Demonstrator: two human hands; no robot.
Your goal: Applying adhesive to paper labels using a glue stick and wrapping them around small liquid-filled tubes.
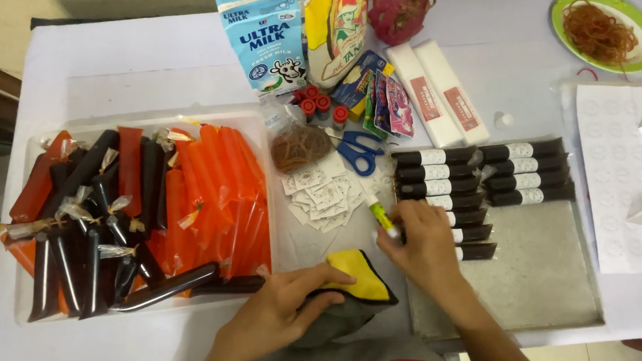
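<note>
On soft yellow-grey cloth [352,292], left hand [285,314]; right hand [424,244] around slim glue stick [381,217].

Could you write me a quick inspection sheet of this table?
Surface: white table, grey tray at right.
Job's things: glue stick in right hand; left hand on yellow-grey cloth; labelled dark tubes on tray.
Clutter: bin of orange and dark ice pops, milk carton, scissors, rubber bands, small labels.
Fingers: right closed round glue stick, left spread on cloth.
Cables: nothing seen.
Surroundings: tan floor.
</note>
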